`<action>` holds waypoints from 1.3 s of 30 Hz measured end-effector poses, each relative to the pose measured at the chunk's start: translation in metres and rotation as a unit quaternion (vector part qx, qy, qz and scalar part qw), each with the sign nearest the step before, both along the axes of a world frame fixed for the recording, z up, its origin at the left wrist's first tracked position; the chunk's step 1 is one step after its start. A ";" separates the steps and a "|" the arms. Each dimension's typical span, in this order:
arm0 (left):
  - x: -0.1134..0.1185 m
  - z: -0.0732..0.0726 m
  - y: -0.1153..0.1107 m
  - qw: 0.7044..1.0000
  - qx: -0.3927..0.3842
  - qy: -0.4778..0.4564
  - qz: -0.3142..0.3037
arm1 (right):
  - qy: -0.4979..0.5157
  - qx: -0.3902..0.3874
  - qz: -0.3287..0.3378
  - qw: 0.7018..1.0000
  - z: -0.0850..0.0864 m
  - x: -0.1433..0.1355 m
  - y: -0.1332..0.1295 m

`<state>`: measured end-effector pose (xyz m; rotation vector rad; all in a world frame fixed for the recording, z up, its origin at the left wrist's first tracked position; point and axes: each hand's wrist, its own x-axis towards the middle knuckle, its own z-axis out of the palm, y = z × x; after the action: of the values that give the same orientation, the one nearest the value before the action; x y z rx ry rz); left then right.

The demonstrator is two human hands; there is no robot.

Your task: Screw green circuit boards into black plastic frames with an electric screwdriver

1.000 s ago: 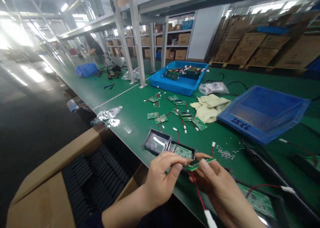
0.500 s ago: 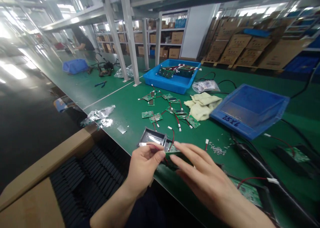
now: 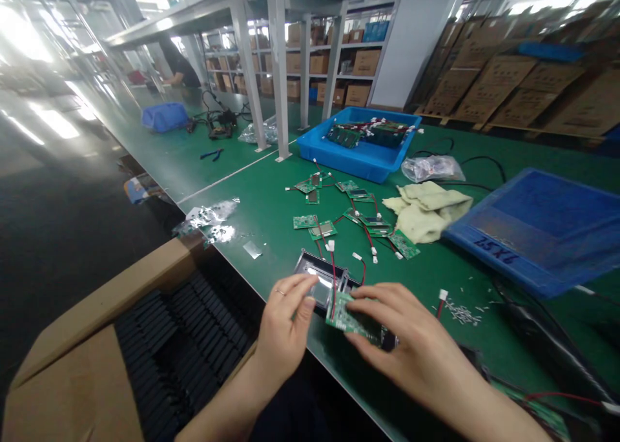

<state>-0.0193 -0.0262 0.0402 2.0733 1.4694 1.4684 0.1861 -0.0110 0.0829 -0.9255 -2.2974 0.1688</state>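
The right hand clasped the board at the case's four o'clock; the left hand, fingertips slightly parted, was at the board's nine o'clock.

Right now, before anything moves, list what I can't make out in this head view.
Head view: the right end of the circuit board, hidden behind the right hand.
Head view: whether the left hand touches the open black case; its fingers overlap it.
Head view: the number of white pieces, too small to count.
Head view: the print on the stacked cartons, blurred.
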 end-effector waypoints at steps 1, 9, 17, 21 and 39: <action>-0.005 -0.008 0.002 0.999 -0.006 0.008 0.044 | -0.003 0.006 -0.024 1.000 -0.001 0.000 0.007; -0.011 -0.050 0.016 0.992 0.003 0.062 0.111 | -0.104 0.013 -0.034 0.994 -0.031 -0.043 0.046; -0.009 -0.050 0.015 0.990 0.017 0.081 0.115 | -0.153 0.011 -0.025 0.988 -0.041 -0.050 0.057; -0.010 -0.050 0.016 0.989 0.017 0.085 0.116 | -0.173 0.005 -0.043 0.984 -0.040 -0.052 0.056; -0.093 -0.029 0.076 0.962 -0.173 0.161 0.135 | -0.162 0.050 -0.091 0.981 -0.055 -0.052 0.055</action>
<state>-0.1119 0.0494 0.0107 2.0157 2.0323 0.8814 0.1344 0.0438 0.0278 -1.1736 -2.4700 -0.1891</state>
